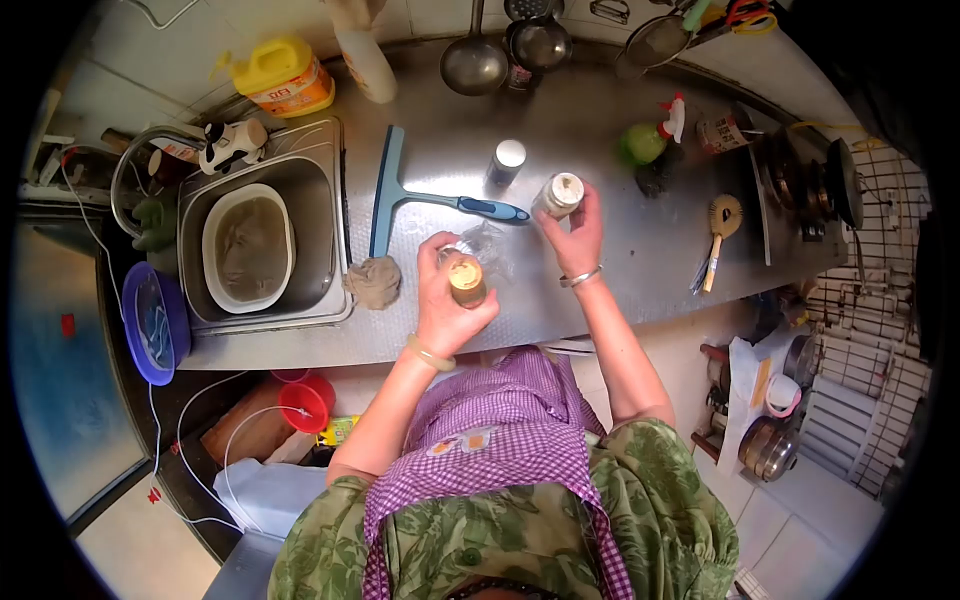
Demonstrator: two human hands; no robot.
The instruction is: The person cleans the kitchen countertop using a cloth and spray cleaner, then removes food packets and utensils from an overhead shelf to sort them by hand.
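Note:
My left hand (447, 301) is wrapped round a small jar with a yellowish top (466, 274), near the counter's front edge. In my right hand (580, 235) is a clear jar with a whitish top (564, 192), gripped from its right side. Just beyond, a dark cylindrical container with a white lid (508, 160) stands on the steel counter. A blue squeegee (425, 197) lies to the left, its handle reaching toward the right-hand jar. Crumpled clear plastic (487, 247) sits between my hands. Beside the squeegee blade is a bunched grey-brown cloth (373, 283).
On the left, a sink (322, 220) holds a white basin (288, 245) of murky water. A yellow jug (285, 78) and a white bottle (365, 60) stand along the wall. Rightward are a green spray bottle (645, 145), a brush (722, 225) and a stove (800, 185).

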